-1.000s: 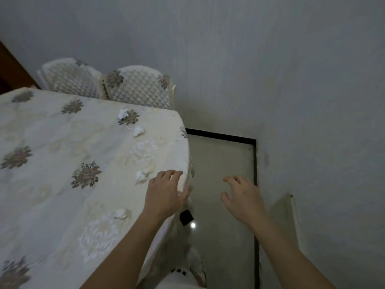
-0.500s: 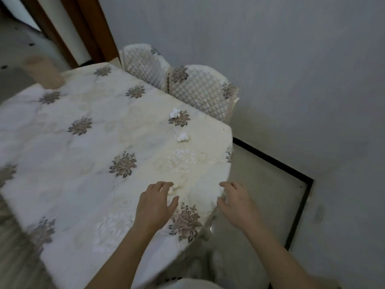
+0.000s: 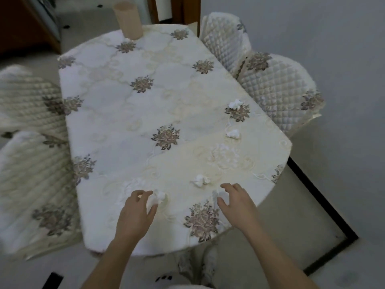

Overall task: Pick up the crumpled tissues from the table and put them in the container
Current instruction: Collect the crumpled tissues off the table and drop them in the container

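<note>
Several crumpled white tissues lie on the flowered tablecloth. One tissue sits right at the fingertips of my left hand, whose fingers curl around it without closing. Another tissue lies just beyond my right hand, which hovers open above the near edge. Two more tissues, one and another, rest near the table's right side. A beige cylindrical container stands at the table's far end.
Quilted chairs stand at the right and at the left of the table. A grey wall runs along the right. My feet show on the tiled floor below the near edge.
The view has swung left and down, bringing the whole table and the container into sight. Both hands moved from beside the table edge to above it, the left one reaching a tissue.
</note>
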### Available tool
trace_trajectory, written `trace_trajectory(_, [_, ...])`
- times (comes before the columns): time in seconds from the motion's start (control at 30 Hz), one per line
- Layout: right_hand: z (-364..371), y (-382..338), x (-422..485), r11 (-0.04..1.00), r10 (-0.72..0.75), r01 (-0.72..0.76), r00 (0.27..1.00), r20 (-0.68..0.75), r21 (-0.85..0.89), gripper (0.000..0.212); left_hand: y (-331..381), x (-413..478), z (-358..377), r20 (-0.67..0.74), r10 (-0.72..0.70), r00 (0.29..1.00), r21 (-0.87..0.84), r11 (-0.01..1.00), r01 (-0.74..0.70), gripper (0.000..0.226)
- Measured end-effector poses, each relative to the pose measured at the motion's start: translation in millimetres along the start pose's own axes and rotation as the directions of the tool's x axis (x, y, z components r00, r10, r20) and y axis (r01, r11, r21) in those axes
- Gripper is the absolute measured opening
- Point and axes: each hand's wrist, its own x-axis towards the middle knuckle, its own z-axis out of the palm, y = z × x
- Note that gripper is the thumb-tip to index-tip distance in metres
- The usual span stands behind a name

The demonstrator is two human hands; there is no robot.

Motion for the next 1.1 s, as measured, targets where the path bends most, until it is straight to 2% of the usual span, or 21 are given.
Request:
trace_trajectory(0.1, [7,-11,22,1.000,-0.006,0.007,0.999,0.038,-0.009,0.044,-11,8,9,0.058,-0.071,0.996,-0.054,0.996,0.075,0.052])
trace_trajectory(0.33, [24,-32,58,0.997,0.045,-0.040,0.995,0.090,-0.061,0.051,-20,21,29,0.149,-0.002,0.989,-0.092,0.996,0.016,0.060])
trace_trajectory(0.5, [36,-47,73,0.988,0.081,-0.076,0.996,0.036,-0.135,0.051,-17,30,33,0.158,0.024,0.987,-0.120,0.993,-0.005,0.054])
trace_trajectory(0.77, [52,-55,82,0.956,0.092,-0.094,0.996,-0.019,-0.277,0.041,-16,42,38,0.112,0.088,0.990,-0.141,0.987,-0.072,0.035])
trace_trajectory(0.97, [60,-55,80,0.960,0.074,-0.092,0.994,-0.080,-0.263,0.030,-17,51,42,0.053,0.063,0.997,-0.148,0.987,-0.054,0.022])
trace_trajectory(1.1, [61,-53,78,0.975,0.055,-0.070,0.996,-0.073,-0.213,0.025,-20,55,46,-0.003,0.049,0.999,-0.166,0.985,-0.049,0.011])
